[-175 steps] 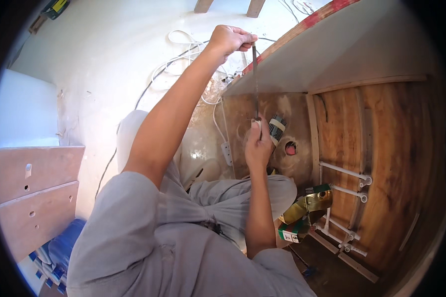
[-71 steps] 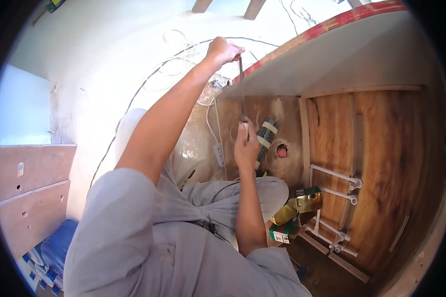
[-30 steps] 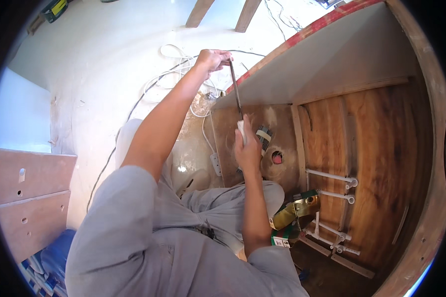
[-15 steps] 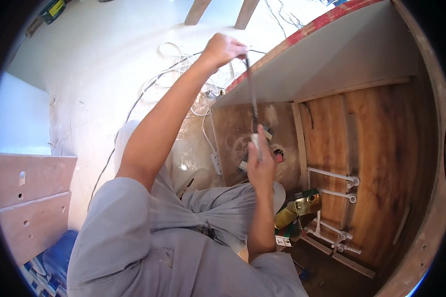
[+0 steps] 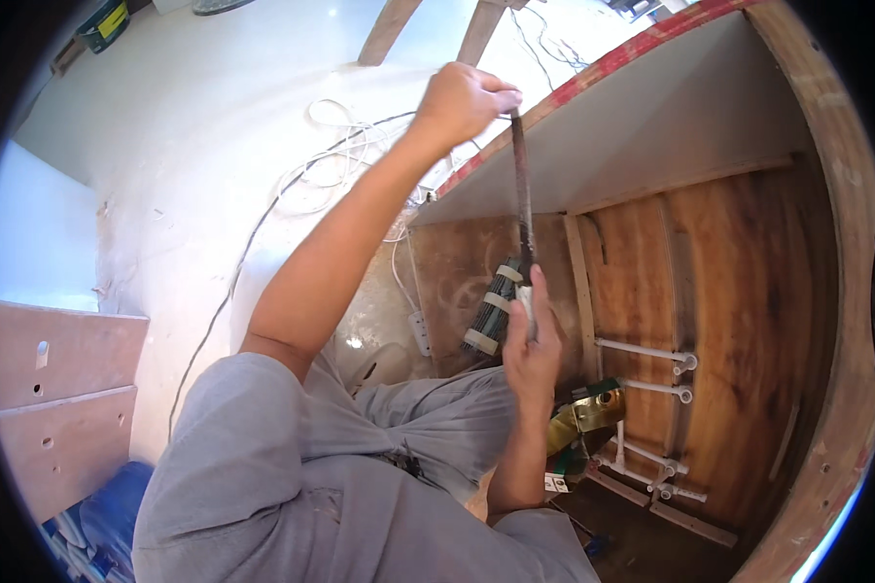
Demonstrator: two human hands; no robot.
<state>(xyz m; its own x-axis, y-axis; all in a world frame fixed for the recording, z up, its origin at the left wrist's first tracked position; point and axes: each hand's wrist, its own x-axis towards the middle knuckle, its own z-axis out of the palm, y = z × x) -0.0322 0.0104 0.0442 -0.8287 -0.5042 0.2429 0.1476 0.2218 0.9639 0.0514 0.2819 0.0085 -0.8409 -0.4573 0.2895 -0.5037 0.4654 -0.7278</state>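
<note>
I hold a long, narrow, dark flat bar [image 5: 521, 185] with a pale handle, like a file, upright in the picture. My left hand [image 5: 465, 102] pinches its far tip, beside the red-marked edge of the wooden box. My right hand [image 5: 533, 345] is wrapped around the pale handle [image 5: 525, 297] at the near end. Just left of that hand lies a dark bundle with cream bands [image 5: 491, 309], partly hidden behind it. Below my right wrist is a gold and green object [image 5: 583, 418], partly covered by my forearm.
On the right stands the open wooden box [image 5: 739, 291], with white pipes [image 5: 651, 350] along its inner wall. A white power strip [image 5: 419, 333] and tangled white cable [image 5: 335, 146] lie on the floor. Wooden legs [image 5: 389, 29] stand at the far side; brown panels [image 5: 63, 389] are at left.
Both hands and the bar have shifted to the right. The banded bundle shows more fully now.
</note>
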